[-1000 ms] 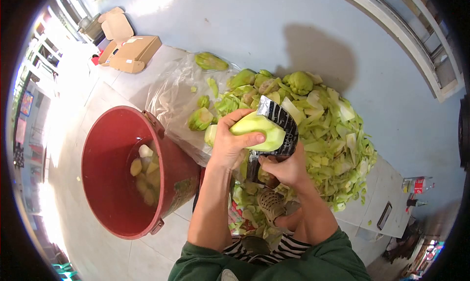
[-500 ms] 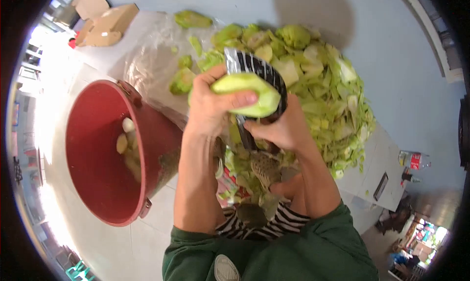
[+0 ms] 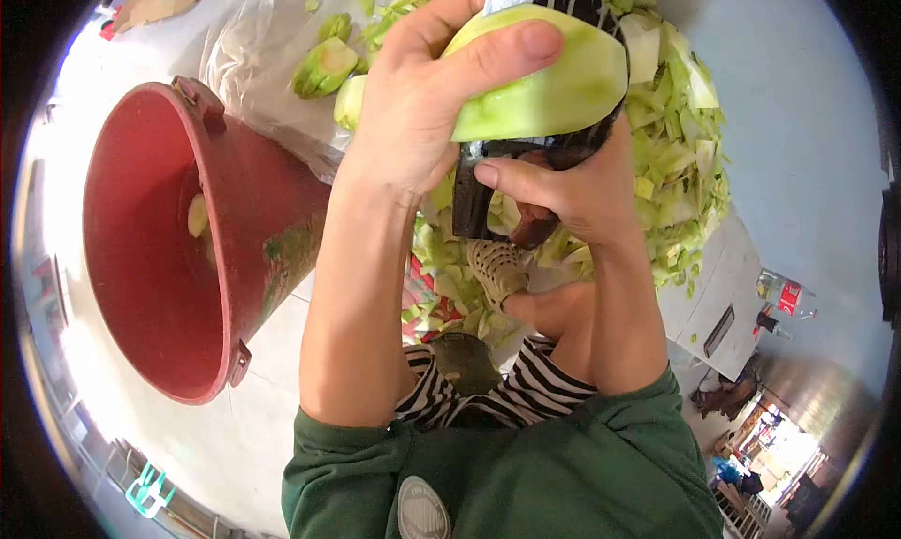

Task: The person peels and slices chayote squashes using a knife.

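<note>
My left hand (image 3: 413, 107) is wrapped around a peeled, pale green fruit (image 3: 544, 79), with the thumb lying along its top. Its exact kind I cannot make out. Behind and under the fruit is a black, shiny tool with pale stripes (image 3: 582, 150) and a brownish part at its lower end. My right hand (image 3: 587, 178) closes on this tool from the right, thumb pointing left; most of its fingers are hidden. A heap of green peelings (image 3: 671, 173) lies beyond and beside the hands. A partly peeled green fruit (image 3: 326, 67) rests left of my left hand.
At the left stands a large red bucket (image 3: 305, 187), tilted in view, with a few pale pieces inside. Clear plastic sheeting (image 3: 258, 56) lies behind it. A cardboard box (image 3: 160, 0) is at the top left, a plastic bottle (image 3: 786, 293) at the right. My shoe (image 3: 497, 272) is below the hands.
Both hands, with the fruit and black tool, appear higher and closer to the camera. The view has shifted, so the bucket sits further left and the heap is cut off at the top.
</note>
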{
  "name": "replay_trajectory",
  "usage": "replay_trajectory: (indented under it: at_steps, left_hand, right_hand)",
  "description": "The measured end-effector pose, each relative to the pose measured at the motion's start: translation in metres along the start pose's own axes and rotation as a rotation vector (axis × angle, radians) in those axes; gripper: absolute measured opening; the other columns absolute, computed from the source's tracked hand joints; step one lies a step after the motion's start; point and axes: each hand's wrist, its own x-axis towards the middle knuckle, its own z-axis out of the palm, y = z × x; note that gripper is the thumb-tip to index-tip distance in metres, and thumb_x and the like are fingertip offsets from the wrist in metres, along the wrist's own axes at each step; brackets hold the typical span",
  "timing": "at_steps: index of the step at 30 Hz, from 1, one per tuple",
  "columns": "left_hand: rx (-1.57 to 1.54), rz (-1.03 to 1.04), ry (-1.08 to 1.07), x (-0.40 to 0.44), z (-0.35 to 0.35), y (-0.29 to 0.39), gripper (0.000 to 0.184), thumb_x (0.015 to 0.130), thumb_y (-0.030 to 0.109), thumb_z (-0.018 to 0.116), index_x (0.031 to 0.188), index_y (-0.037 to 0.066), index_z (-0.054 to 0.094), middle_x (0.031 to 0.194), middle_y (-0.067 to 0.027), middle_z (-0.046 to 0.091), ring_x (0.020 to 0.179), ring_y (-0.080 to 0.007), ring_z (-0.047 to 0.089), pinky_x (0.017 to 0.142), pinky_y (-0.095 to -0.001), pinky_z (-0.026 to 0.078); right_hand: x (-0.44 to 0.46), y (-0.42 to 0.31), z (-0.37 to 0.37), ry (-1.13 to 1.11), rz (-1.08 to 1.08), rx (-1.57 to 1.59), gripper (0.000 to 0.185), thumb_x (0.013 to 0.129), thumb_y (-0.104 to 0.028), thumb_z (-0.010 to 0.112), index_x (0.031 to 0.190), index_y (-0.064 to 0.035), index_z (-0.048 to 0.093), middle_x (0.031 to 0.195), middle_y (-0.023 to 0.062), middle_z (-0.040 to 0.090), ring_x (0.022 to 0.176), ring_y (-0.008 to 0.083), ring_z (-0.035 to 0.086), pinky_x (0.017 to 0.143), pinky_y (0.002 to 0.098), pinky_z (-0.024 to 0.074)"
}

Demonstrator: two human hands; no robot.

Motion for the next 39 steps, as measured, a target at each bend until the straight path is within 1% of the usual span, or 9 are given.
replay_trajectory:
  at_steps: [3, 5, 12, 17, 20, 23, 29, 33, 39]
  left_hand:
    - [0.089, -0.105, 0.096, -0.007, 0.019, 0.019, 0.049, 0.078, 0.023, 0.08, 0.116, 0.0, 0.061, 0.101, -0.0097, 0.069, 0.088, -0.0168, 0.066, 0.08, -0.0293, 0.055]
    - [0.152, -0.18, 0.159, -0.006, 0.025, 0.02, 0.048, 0.076, 0.021, 0.084, 0.113, 0.001, 0.062, 0.099, -0.0089, 0.069, 0.087, -0.0165, 0.066, 0.079, -0.0294, 0.055]
    - [0.115, -0.081, 0.132, -0.008, 0.027, 0.019, 0.049, 0.08, 0.026, 0.081, 0.116, 0.001, 0.059, 0.097, -0.0054, 0.067, 0.084, -0.0131, 0.064, 0.075, -0.0263, 0.053]
    - [0.116, -0.084, 0.043, -0.006, 0.025, 0.022, 0.045, 0.084, 0.026, 0.077, 0.116, 0.001, 0.058, 0.099, -0.0052, 0.066, 0.086, -0.0117, 0.062, 0.075, -0.0252, 0.052]
    - [0.282, -0.104, 0.224, -0.008, 0.037, 0.026, 0.043, 0.086, 0.024, 0.075, 0.117, 0.001, 0.057, 0.099, -0.005, 0.066, 0.087, -0.0108, 0.061, 0.075, -0.0248, 0.051]
    - [0.212, -0.041, 0.084, -0.009, 0.026, 0.023, 0.042, 0.088, 0.024, 0.074, 0.118, 0.0, 0.056, 0.099, -0.0051, 0.065, 0.087, -0.0107, 0.06, 0.074, -0.0252, 0.05]
    - [0.211, 0.026, -0.043, -0.008, 0.016, 0.021, 0.041, 0.09, 0.025, 0.07, 0.119, 0.0, 0.055, 0.099, -0.0057, 0.065, 0.087, -0.0117, 0.06, 0.075, -0.0255, 0.049]
    - [0.236, 0.028, 0.071, -0.011, 0.029, 0.018, 0.044, 0.09, 0.027, 0.07, 0.12, -0.001, 0.054, 0.1, -0.0062, 0.064, 0.087, -0.0124, 0.06, 0.075, -0.0255, 0.049]
    - [0.354, 0.022, 0.07, -0.009, 0.023, 0.018, 0.048, 0.091, 0.032, 0.067, 0.123, -0.002, 0.053, 0.101, -0.008, 0.064, 0.09, -0.0141, 0.061, 0.077, -0.0265, 0.05]
  right_hand:
    - [-0.001, -0.01, -0.008, -0.027, 0.155, -0.033, 0.048, 0.061, -0.012, 0.088, 0.102, -0.0009, 0.066, 0.091, 0.0038, 0.07, 0.083, 0.011, 0.064, 0.074, 0.0285, 0.0535]
    - [0.003, -0.01, -0.012, -0.089, 0.048, -0.072, 0.049, 0.06, -0.013, 0.089, 0.102, -0.001, 0.067, 0.092, 0.0037, 0.07, 0.083, 0.0111, 0.065, 0.075, 0.0283, 0.0538]
    - [0.002, 0.002, 0.001, 0.006, -0.081, 0.042, 0.049, 0.06, -0.012, 0.089, 0.101, 0.0002, 0.067, 0.088, 0.0028, 0.07, 0.079, 0.0111, 0.065, 0.072, 0.0273, 0.0537]
    - [0.002, -0.004, 0.003, -0.016, 0.094, 0.032, 0.046, 0.06, -0.011, 0.09, 0.098, -0.0003, 0.066, 0.084, 0.0016, 0.069, 0.069, 0.0088, 0.063, 0.059, 0.0253, 0.0518]
    - [0.001, -0.001, 0.006, 0.001, 0.062, 0.1, 0.04, 0.062, -0.008, 0.089, 0.094, -0.0007, 0.066, 0.079, 0.0014, 0.068, 0.06, 0.0075, 0.06, 0.049, 0.0241, 0.0482]
    - [-0.001, -0.005, 0.008, -0.012, 0.139, 0.112, 0.037, 0.063, -0.007, 0.088, 0.093, -0.0003, 0.066, 0.076, 0.0016, 0.067, 0.057, 0.0072, 0.059, 0.046, 0.0238, 0.0468]
    - [0.001, 0.001, 0.008, -0.009, 0.055, 0.057, 0.039, 0.063, -0.008, 0.088, 0.094, 0.0001, 0.066, 0.074, 0.0015, 0.067, 0.056, 0.0073, 0.059, 0.046, 0.0239, 0.0467]
    - [0.004, 0.008, 0.011, 0.01, -0.051, 0.048, 0.039, 0.063, -0.009, 0.088, 0.094, 0.0001, 0.066, 0.075, 0.0015, 0.067, 0.056, 0.0072, 0.059, 0.046, 0.024, 0.0466]
    - [0.003, 0.003, 0.012, -0.002, 0.105, 0.052, 0.037, 0.064, -0.009, 0.088, 0.092, 0.0001, 0.065, 0.073, 0.0021, 0.067, 0.054, 0.0088, 0.059, 0.045, 0.0244, 0.0463]
